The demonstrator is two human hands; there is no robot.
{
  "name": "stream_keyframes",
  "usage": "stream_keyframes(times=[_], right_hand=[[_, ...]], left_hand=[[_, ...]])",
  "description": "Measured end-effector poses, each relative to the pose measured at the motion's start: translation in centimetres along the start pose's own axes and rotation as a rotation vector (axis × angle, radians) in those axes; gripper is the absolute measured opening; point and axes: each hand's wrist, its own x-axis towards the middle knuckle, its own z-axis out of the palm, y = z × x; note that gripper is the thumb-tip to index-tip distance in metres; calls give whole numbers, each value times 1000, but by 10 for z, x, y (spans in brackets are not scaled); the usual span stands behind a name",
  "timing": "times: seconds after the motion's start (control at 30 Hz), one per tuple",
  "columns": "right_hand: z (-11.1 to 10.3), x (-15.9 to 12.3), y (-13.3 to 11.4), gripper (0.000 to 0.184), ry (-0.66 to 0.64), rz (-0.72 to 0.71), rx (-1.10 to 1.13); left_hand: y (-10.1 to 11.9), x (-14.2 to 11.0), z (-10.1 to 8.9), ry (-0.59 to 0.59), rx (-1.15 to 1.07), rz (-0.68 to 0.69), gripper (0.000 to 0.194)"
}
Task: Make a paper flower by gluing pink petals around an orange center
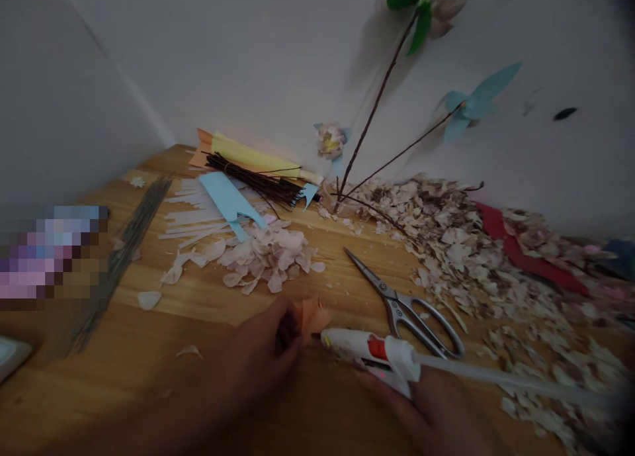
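My left hand (260, 357) is closed in a pinch on a small peach paper flower (313, 317), held just above the wooden table (198, 297). My right hand (436, 410) grips a white glue gun (372, 351) with a red trigger, a clear glue stick trailing out behind it to the right. The gun's nozzle points left and nearly touches the base of the paper flower. Steel scissors (407, 307) lie shut on the table just behind the glue gun.
A heap of pale paper petals (268, 257) lies behind my left hand. Paper scraps (471, 257) cover the right side, with a red paper strip (526, 254). Dark twigs (258, 181), blue and yellow paper and white strips lie at the back. Stemmed paper flowers lean on the wall.
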Motion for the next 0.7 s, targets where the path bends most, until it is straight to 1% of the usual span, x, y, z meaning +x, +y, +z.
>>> stream_keyframes(times=[0.1, 0.2, 0.27, 0.4, 0.53, 0.6, 0.7], right_hand=[[-1, 0, 1, 26, 25, 0, -23], [-2, 1, 3, 31, 62, 0, -99], [-3, 2, 5, 30, 96, -11, -136], [-6, 2, 7, 29, 159, -15, -145], [-5, 0, 6, 33, 82, 2, -68], [-3, -1, 3, 35, 8, 27, 7], [0, -1, 0, 36, -109, 105, 76]], left_hand=[[0, -1, -1, 3, 3, 4, 5], [-2, -1, 0, 13, 1, 14, 3], [-3, 0, 1, 9, -12, 18, 4], [-1, -1, 1, 2, -17, 13, 4], [1, -1, 0, 16, -6, 5, 4], [1, -1, 0, 14, -19, 15, 4], [0, -1, 0, 4, -27, 7, 5]])
